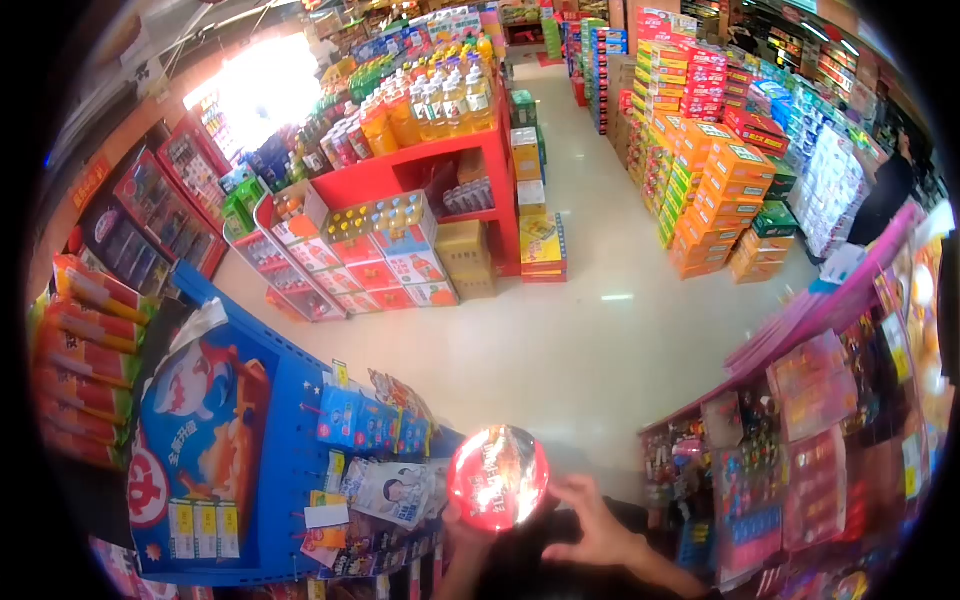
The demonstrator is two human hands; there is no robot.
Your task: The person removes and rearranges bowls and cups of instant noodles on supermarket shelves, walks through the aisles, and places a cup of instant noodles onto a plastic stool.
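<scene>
A round red tub (498, 478) with a shiny lid is close below me, its top facing up at the camera. Glare covers much of the printing, and I cannot make out its exact kind. My left hand (466, 527) grips it from the lower left, most of the fingers hidden beneath. To the right of the tub, my right hand (597, 532) is open, thumb and fingers spread; its fingertips come near the rim, and I cannot tell whether they touch it. Hanging snack packets (392, 492) are just left of the tub.
On my left stands a blue display rack (285, 400) with blue packs (370, 420). A pink-edged rack of small goods (790, 470) is at right. Ahead are a red shelf of bottles (508, 190), stacked orange cartons (715, 205) and a pale tiled floor (520, 365).
</scene>
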